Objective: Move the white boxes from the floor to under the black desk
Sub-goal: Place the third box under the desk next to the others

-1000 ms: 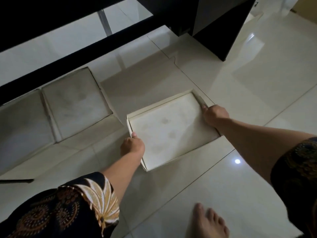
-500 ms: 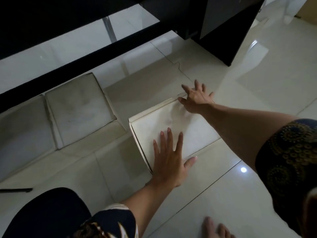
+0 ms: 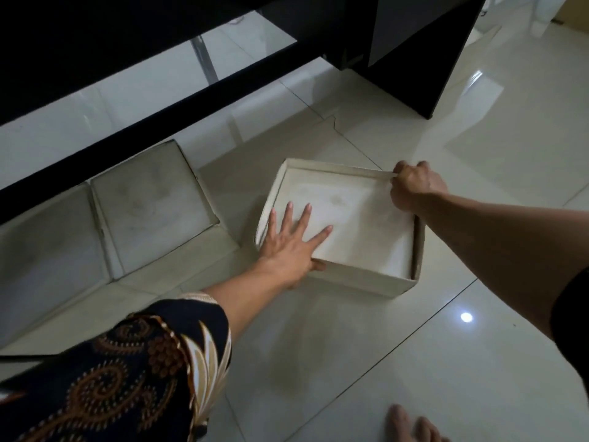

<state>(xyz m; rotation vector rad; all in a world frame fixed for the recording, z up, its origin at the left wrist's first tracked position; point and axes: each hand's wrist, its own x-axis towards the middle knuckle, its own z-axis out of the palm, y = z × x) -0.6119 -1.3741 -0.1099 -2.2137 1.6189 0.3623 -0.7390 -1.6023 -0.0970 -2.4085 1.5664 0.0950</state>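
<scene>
One white box (image 3: pixel 363 218) sits on the tiled floor in front of the black desk (image 3: pixel 95 43), turned at an angle, its near side wall showing. My left hand (image 3: pixel 287 247) lies on its near-left corner, fingers spread over the top and thumb against the front wall. My right hand (image 3: pixel 414 186) is closed on the rim at the far right corner. Two more white boxes (image 3: pixel 149 202) (image 3: pixel 44 250) lie side by side under the desk at the left, behind its black crossbar (image 3: pixel 159 119).
The desk's black side panel (image 3: pixel 414 59) stands on the floor at the upper right. Between the two stowed boxes and that panel is bare tile. My bare foot (image 3: pixel 411 425) is at the bottom edge, and glossy tiled floor stretches to the right.
My right hand went from flat and open to closed on the far right rim. My left hand slid to the near-left corner. The box has turned and its front wall now shows.
</scene>
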